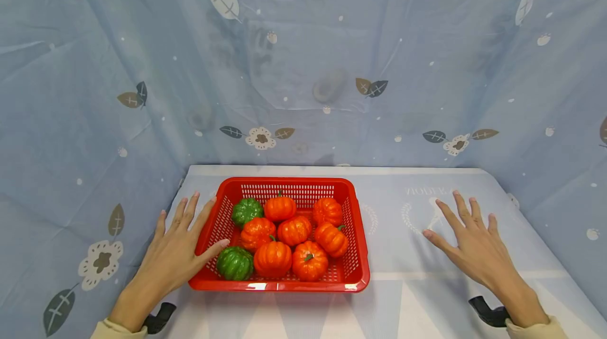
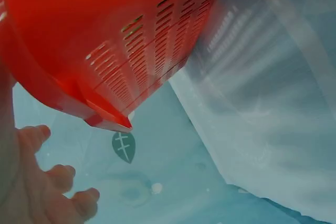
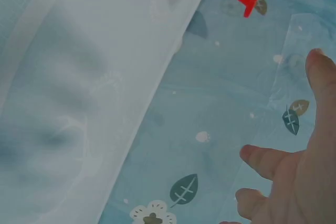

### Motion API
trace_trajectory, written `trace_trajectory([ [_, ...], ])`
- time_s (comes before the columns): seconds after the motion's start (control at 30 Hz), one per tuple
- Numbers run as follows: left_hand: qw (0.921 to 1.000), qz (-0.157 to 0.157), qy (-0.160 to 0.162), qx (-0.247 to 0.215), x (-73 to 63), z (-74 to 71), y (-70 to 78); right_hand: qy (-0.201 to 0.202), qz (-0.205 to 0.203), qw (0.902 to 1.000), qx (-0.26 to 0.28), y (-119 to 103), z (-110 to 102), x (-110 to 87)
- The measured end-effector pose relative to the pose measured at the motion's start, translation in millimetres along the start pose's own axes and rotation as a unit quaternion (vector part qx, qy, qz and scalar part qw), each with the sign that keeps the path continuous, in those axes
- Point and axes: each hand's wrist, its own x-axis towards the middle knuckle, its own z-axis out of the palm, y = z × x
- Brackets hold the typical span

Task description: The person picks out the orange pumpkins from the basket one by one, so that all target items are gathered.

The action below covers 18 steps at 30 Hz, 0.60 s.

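A red plastic basket (image 1: 280, 287) with slotted walls stands on the table, holding several small orange pumpkins (image 1: 272, 259) and two green ones, a rear green pumpkin (image 1: 247, 212) and a front green pumpkin (image 1: 235, 263). My left hand (image 1: 175, 254) hovers at the basket's left side, fingers spread, its thumb over the rim. In the left wrist view the basket's outer wall (image 2: 131, 40) rises close to the fingers; whether they touch it I cannot tell. Well to the right of the basket, my right hand (image 1: 479, 249) is spread above the table, holding nothing.
The table (image 1: 398, 181) has a pale patterned cover with faint printed lettering. Blue curtain fabric (image 1: 303, 65) with leaves and flowers hangs behind it and along both sides. A black strap (image 1: 490, 312) sits at the right wrist, another strap (image 1: 159, 318) at the left.
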Motion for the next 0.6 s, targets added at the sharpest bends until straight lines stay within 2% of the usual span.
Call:
trace_trajectory([
  [0.1, 0.9993, -0.001, 0.000, -0.037, 1.6, -1.3, -1.0, -0.009, 0.017, 0.9995, 0.026, -3.5, -2.1, 0.9],
  [0.2, 0.9945, -0.007, 0.000, -0.104, 2.2, -2.2, -3.4, -0.007, 0.031, 0.9982, 0.050, -8.3, -3.9, 2.0],
  [0.37, 0.9763, -0.028, -0.012, -0.214, 0.2, 1.4, -10.4, 0.012, 0.027, 0.9968, 0.074, -16.8, -4.2, 5.3],
  [0.53, 0.9579, -0.030, -0.025, -0.284, -4.5, 14.4, -20.1, 0.012, 0.019, 0.9948, 0.100, -26.9, -2.5, 10.4],
  [0.6, 0.9480, -0.033, -0.035, -0.315, -6.9, 20.3, -24.4, 0.008, 0.018, 0.9940, 0.108, -31.2, -0.9, 13.0],
])
